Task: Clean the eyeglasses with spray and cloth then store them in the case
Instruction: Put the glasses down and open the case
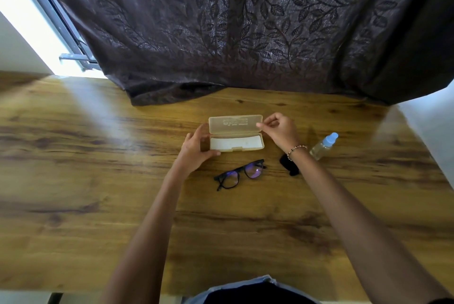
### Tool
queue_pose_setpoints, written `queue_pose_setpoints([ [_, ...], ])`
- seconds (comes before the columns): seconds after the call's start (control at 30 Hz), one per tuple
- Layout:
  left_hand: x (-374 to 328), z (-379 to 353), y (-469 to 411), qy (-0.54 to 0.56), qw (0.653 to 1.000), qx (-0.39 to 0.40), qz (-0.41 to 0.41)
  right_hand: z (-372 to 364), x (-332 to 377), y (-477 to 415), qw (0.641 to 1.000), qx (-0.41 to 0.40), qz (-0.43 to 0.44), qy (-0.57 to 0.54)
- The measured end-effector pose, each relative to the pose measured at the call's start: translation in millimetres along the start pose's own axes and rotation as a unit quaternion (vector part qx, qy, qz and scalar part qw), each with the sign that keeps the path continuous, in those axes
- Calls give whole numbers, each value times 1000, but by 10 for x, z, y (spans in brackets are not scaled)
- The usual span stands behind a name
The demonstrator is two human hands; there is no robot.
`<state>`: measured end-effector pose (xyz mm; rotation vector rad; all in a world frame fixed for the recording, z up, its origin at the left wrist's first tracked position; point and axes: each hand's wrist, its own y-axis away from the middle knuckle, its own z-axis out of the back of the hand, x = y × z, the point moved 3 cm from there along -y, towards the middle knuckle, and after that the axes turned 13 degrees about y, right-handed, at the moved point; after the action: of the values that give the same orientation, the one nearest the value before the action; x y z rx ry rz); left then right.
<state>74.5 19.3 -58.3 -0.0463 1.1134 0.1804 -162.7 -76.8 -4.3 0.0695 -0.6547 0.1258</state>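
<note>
A translucent beige glasses case [236,142] stands open on the wooden table [98,156], its lid raised and a white lining showing inside. My left hand [196,149] grips the case's left end. My right hand [278,128] pinches the lid's right corner. Black-framed eyeglasses [239,174] lie folded open on the table just in front of the case. A black cloth [290,168] lies to their right, partly hidden by my right wrist. A clear spray bottle with a blue cap [323,146] lies tilted further right.
A dark leaf-patterned curtain [245,33] hangs down onto the table's far edge behind the case. A bright window [29,21] is at the far left. A white wall [432,127] borders the table on the right.
</note>
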Motion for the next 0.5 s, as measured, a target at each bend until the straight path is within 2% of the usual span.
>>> queue_pose_setpoints([
  [0.07, -6, 0, 4, -10, 1000, -2, -7, 40, -5, 99, 998, 25, 50, 22],
  [0.2, -32, 6, 5, -19, 1000, -2, -17, 90, -54, 290, 975, 187, 97, 72],
  [0.37, -46, 12, 9, -26, 1000, -2, 2, 156, -71, 369, 969, 186, 124, 106],
  [0.5, -35, 17, 27, -25, 1000, -1, 0, 84, -133, 415, 955, 248, 106, 121],
])
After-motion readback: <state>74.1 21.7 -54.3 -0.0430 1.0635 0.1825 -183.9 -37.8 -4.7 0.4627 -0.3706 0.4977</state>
